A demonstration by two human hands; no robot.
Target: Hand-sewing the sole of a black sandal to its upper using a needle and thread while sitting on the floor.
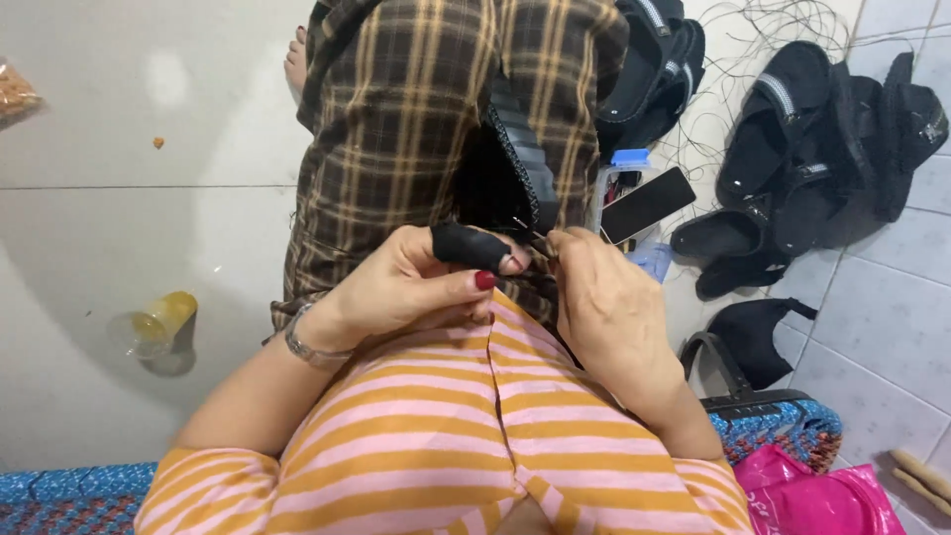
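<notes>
Black strap piece [466, 246] — a short band of dark fabric — sat pinched in the left hand [416, 287], thumb pressed over its near end and fingers curled beneath. The thumbnail was painted red. A metal bracelet [309, 347] circled the left wrist. The right hand [606, 307] was closed just beside the left, fingertips bunched at the strap's end; a thin needle-like point showed between the two hands, but what exactly the right fingers gripped could not be told. Both hands were held over the person's lap, above brown plaid trousers [396, 129] and close to a pink-and-orange striped shirt [475, 436].

A black sandal sole [520, 159] with a ribbed edge stood upright between the knees, directly behind the strap piece and touching or nearly touching it — contact not clear.

Surroundings, floor level:
- To the right, a pile of black sandals [802, 149] lay on pale floor tiles [882, 317], with loose thin thread strewn near them.
- A dark phone [646, 204] rested just right of the knee, beside a small container with a blue lid [630, 159].
- To the left, a yellowish plastic cup [163, 319] lay tipped on its side, well apart from the hands.
- A pink plastic bag [812, 490] sat at lower right, near a blue woven mat [783, 428].
</notes>
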